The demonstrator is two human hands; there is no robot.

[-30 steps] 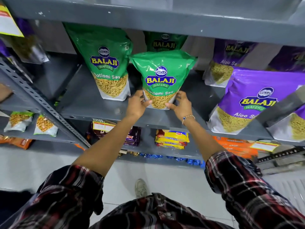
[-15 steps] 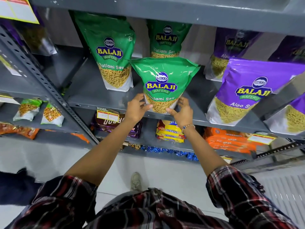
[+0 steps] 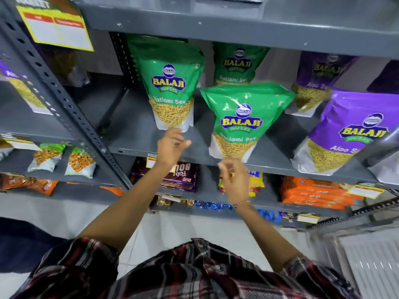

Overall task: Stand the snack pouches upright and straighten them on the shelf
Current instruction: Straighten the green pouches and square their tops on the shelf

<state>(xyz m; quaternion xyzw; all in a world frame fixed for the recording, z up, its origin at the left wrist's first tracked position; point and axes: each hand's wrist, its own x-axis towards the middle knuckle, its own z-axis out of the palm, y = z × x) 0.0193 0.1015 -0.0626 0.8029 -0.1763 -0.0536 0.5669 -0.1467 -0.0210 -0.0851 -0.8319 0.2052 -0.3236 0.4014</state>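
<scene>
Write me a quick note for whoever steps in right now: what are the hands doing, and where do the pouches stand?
Left hand: empty, near the base of the left green pouch.
Right hand: empty, just below the front green pouch.
Done: both green pouches stand upright on the shelf; a third stands behind.
Left: the front purple pouch leans; straighten it.
</scene>
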